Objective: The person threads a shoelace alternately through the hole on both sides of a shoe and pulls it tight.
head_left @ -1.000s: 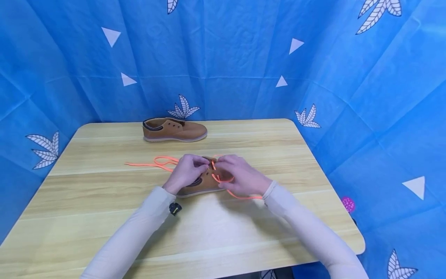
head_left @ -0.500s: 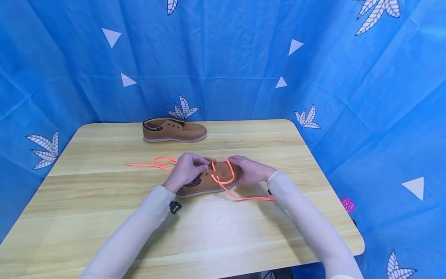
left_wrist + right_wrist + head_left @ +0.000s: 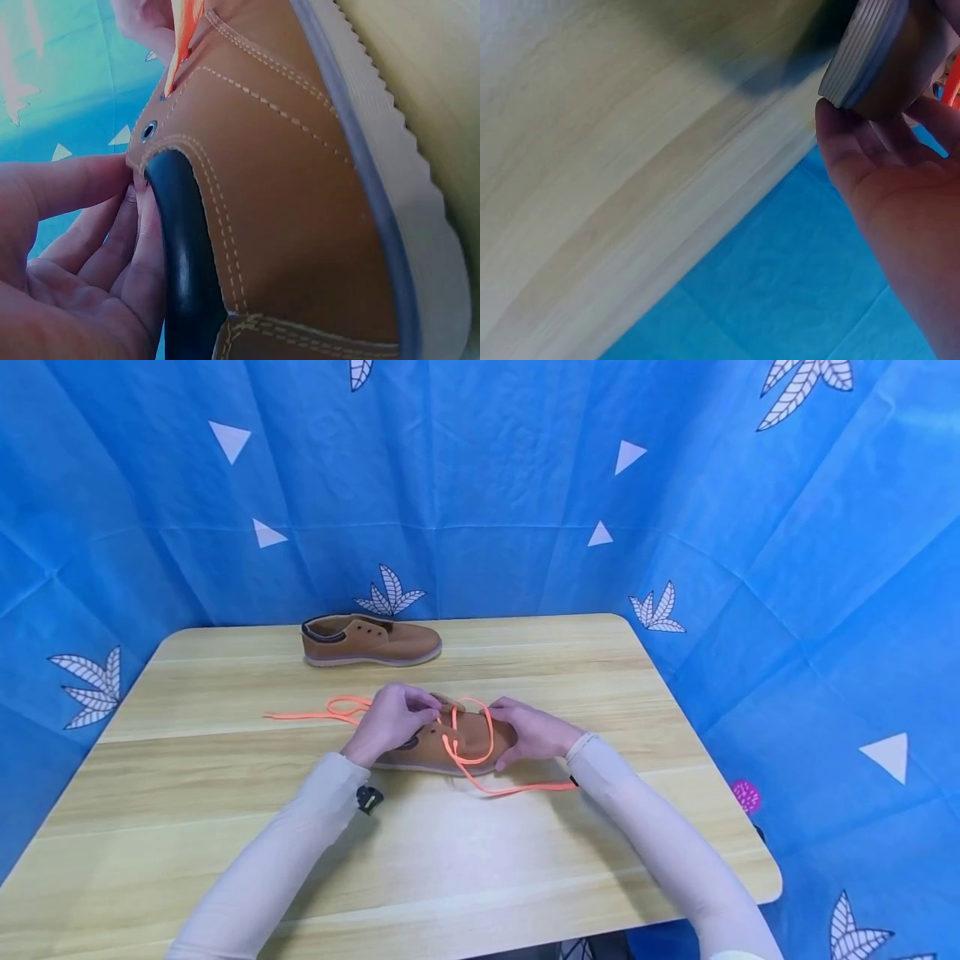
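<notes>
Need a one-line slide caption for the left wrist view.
Left hand pinches the flap of a brown shoe near an unlaced eyelet, with orange lace farther along.

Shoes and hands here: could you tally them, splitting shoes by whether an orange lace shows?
Near brown lace-up shoe, with orange shoelace: 1
Far brown lace-up shoe, no shoelace visible: 1
Hands, left hand and right hand: 2
Total: 4

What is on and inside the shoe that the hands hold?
An orange lace loops over the shoe. The left hand blocks the view inside, so that cannot be seen.
</notes>
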Demonstrator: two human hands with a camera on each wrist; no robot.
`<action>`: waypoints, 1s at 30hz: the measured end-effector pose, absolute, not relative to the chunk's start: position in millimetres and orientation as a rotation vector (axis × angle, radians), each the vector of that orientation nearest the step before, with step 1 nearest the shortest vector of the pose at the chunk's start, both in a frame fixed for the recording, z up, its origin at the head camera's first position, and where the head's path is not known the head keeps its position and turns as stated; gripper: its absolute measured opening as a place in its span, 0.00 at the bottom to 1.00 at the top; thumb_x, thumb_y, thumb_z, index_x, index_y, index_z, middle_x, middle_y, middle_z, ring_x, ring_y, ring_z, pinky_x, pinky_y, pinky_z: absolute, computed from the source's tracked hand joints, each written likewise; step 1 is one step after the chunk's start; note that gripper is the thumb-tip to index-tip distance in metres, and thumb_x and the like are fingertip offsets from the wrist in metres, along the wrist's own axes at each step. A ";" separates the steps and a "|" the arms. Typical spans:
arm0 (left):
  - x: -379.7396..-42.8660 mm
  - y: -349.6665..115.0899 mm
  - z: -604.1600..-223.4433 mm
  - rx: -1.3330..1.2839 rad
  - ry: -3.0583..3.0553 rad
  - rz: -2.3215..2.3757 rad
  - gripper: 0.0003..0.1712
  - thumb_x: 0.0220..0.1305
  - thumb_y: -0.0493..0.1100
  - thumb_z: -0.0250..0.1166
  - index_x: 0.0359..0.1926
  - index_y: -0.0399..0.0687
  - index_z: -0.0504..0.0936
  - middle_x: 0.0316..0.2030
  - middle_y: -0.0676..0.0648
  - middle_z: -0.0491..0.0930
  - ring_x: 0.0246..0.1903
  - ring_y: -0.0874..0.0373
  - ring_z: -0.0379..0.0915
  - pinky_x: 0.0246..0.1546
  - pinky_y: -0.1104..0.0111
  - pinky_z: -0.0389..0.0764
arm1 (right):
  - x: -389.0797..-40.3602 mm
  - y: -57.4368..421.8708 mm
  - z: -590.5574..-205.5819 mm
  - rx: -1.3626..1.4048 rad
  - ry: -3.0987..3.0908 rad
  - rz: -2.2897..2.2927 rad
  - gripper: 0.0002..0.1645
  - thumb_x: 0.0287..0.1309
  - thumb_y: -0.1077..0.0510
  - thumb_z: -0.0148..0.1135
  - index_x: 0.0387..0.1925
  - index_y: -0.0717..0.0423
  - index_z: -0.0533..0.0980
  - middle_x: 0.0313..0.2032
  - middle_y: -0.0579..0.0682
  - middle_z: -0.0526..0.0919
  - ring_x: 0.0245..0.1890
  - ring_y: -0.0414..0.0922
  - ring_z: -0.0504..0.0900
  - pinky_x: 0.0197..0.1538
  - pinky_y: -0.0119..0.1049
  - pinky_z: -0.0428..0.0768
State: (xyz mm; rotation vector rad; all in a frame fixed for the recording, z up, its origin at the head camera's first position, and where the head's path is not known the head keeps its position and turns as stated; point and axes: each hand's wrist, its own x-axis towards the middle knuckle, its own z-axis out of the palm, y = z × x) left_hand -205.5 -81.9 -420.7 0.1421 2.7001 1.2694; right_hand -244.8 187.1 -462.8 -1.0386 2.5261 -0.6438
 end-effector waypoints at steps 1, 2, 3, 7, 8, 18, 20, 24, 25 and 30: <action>-206.0 -82.3 -420.2 0.142 2.701 1.271 0.10 0.69 0.42 0.69 0.48 0.48 0.90 0.51 0.43 0.88 0.50 0.49 0.83 0.56 0.54 0.81 | -245.5 187.1 -462.6 -1.049 2.523 -0.636 0.56 0.46 0.49 0.85 0.75 0.57 0.67 0.68 0.52 0.73 0.70 0.48 0.73 0.75 0.42 0.69; -206.5 -82.8 -419.7 0.142 2.703 1.274 0.10 0.70 0.42 0.69 0.49 0.48 0.90 0.50 0.43 0.88 0.50 0.48 0.83 0.57 0.54 0.81 | -246.3 187.1 -462.5 -1.059 2.522 -0.626 0.56 0.46 0.49 0.85 0.74 0.57 0.67 0.68 0.52 0.73 0.70 0.49 0.73 0.76 0.42 0.69; -206.8 -83.3 -419.3 0.140 2.703 1.279 0.10 0.70 0.42 0.69 0.49 0.48 0.90 0.50 0.43 0.88 0.50 0.48 0.83 0.57 0.53 0.81 | -247.0 187.1 -462.1 -1.069 2.520 -0.619 0.56 0.47 0.49 0.85 0.74 0.57 0.67 0.68 0.53 0.73 0.70 0.49 0.72 0.76 0.43 0.68; -208.1 -86.6 -415.9 0.127 2.696 1.291 0.11 0.70 0.42 0.69 0.50 0.48 0.89 0.50 0.43 0.88 0.50 0.48 0.83 0.57 0.54 0.81 | -249.2 187.4 -461.0 -1.083 2.506 -0.608 0.56 0.47 0.51 0.84 0.75 0.58 0.66 0.70 0.54 0.72 0.72 0.51 0.71 0.77 0.44 0.67; -208.6 -87.7 -415.0 0.120 2.696 1.290 0.11 0.70 0.42 0.68 0.51 0.48 0.89 0.50 0.43 0.88 0.50 0.48 0.83 0.57 0.53 0.81 | -249.6 187.5 -460.9 -1.085 2.501 -0.611 0.57 0.47 0.51 0.84 0.75 0.58 0.66 0.70 0.54 0.71 0.72 0.51 0.71 0.77 0.44 0.67; -219.3 -102.7 -398.2 0.089 2.716 1.314 0.14 0.73 0.44 0.66 0.54 0.47 0.87 0.56 0.42 0.85 0.56 0.45 0.80 0.60 0.51 0.80 | -253.4 187.2 -461.1 -1.105 2.469 -0.626 0.54 0.48 0.55 0.84 0.75 0.55 0.67 0.71 0.54 0.71 0.73 0.51 0.71 0.77 0.44 0.67; -221.3 -104.9 -396.2 0.086 2.709 1.315 0.14 0.73 0.44 0.66 0.55 0.47 0.87 0.56 0.42 0.85 0.55 0.46 0.81 0.57 0.53 0.82 | -253.9 187.2 -461.0 -1.103 2.471 -0.620 0.55 0.48 0.55 0.84 0.75 0.55 0.66 0.71 0.54 0.70 0.73 0.51 0.71 0.77 0.44 0.67; -224.8 -108.6 -394.5 0.056 2.696 1.340 0.13 0.73 0.45 0.66 0.54 0.48 0.87 0.53 0.43 0.87 0.53 0.47 0.82 0.53 0.55 0.82 | -255.4 185.7 -460.7 -1.101 2.470 -0.614 0.55 0.48 0.55 0.83 0.76 0.55 0.65 0.72 0.54 0.69 0.74 0.52 0.69 0.77 0.44 0.66; -225.8 -109.7 -394.2 0.054 2.696 1.347 0.13 0.73 0.45 0.66 0.53 0.48 0.87 0.52 0.43 0.87 0.52 0.47 0.83 0.53 0.55 0.82 | -255.7 185.2 -460.7 -1.099 2.470 -0.611 0.56 0.49 0.55 0.83 0.76 0.55 0.65 0.73 0.54 0.69 0.74 0.52 0.69 0.77 0.44 0.66; -232.3 -116.3 -393.6 0.070 2.708 1.372 0.13 0.73 0.45 0.65 0.53 0.46 0.87 0.51 0.41 0.87 0.51 0.46 0.84 0.55 0.54 0.83 | -258.9 183.3 -460.8 -1.106 2.467 -0.609 0.56 0.50 0.55 0.83 0.77 0.58 0.63 0.73 0.57 0.69 0.74 0.53 0.68 0.77 0.46 0.66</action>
